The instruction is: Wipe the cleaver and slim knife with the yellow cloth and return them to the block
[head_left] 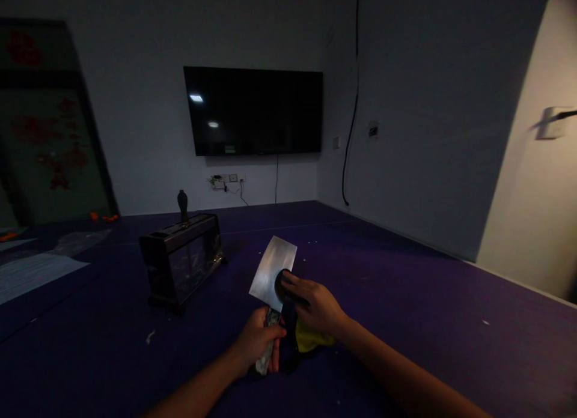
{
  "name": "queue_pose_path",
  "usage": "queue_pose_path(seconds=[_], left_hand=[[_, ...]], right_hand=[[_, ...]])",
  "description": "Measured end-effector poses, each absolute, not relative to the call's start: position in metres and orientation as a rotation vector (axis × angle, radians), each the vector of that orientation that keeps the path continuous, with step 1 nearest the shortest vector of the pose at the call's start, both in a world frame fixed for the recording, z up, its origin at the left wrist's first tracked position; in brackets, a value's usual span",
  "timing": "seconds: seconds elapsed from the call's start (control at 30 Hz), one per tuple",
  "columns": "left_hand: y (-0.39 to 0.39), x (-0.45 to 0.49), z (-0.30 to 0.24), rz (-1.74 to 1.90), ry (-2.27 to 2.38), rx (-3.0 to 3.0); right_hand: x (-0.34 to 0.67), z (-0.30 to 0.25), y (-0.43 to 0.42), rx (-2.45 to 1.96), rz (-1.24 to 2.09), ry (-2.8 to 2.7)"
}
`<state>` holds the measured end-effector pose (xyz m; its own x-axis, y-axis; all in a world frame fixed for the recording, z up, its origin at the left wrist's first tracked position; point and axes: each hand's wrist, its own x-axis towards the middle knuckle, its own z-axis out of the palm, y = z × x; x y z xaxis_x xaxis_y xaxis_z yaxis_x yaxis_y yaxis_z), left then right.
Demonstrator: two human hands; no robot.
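Note:
A cleaver point(273, 271) with a broad, shiny rectangular blade points away from me, low in the middle of the view. My left hand point(259, 340) is closed around its pale, worn-looking handle point(265, 355). Against the lower right of the blade, my right hand point(318, 301) holds a dark round object point(282, 284); its exact kind is unclear in the dim light. Below the right wrist shows a yellow piece point(311, 339), perhaps cloth, partly hidden by the hand.
Left of the cleaver stands a black box-shaped stand point(180, 256) with clear side panels and a dark knob-like piece point(183, 203) above it. Paper sheets point(38, 272) lie at far left on the purple floor point(392, 322). A television point(255, 112) hangs on the wall.

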<state>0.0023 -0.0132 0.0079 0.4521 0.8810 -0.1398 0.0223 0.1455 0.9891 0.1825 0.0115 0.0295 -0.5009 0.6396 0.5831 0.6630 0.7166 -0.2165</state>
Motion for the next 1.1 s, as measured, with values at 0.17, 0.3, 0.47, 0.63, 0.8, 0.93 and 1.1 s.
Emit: queue_pose_path(seconds=[0.17, 0.3, 0.47, 0.63, 0.8, 0.93, 1.1], left_hand=[[-0.012, 0.003, 0.006, 0.79, 0.952, 1.25], [-0.012, 0.003, 0.005, 0.802, 0.964, 1.251], [-0.014, 0.004, 0.007, 0.834, 0.975, 1.285], [-0.013, 0.002, 0.007, 0.814, 0.949, 1.261], [-0.014, 0.002, 0.009, 0.797, 0.942, 1.255], [-0.014, 0.002, 0.01, 0.791, 0.957, 1.277], [-0.012, 0.001, 0.005, 0.754, 0.913, 1.311]], right_hand=[[0.178, 0.032, 0.004, -0.927, -0.004, -2.336], [0.178, 0.036, 0.0, -0.83, 0.024, -2.387], [0.178, 0.04, -0.004, -0.713, 0.036, -2.441], [0.175, 0.033, 0.003, -0.797, -0.06, -2.376], [0.175, 0.029, 0.008, -0.764, -0.075, -2.355], [0.178, 0.03, 0.01, -0.796, -0.105, -2.357], [0.184, 0.029, 0.016, -0.906, -0.167, -2.326]])
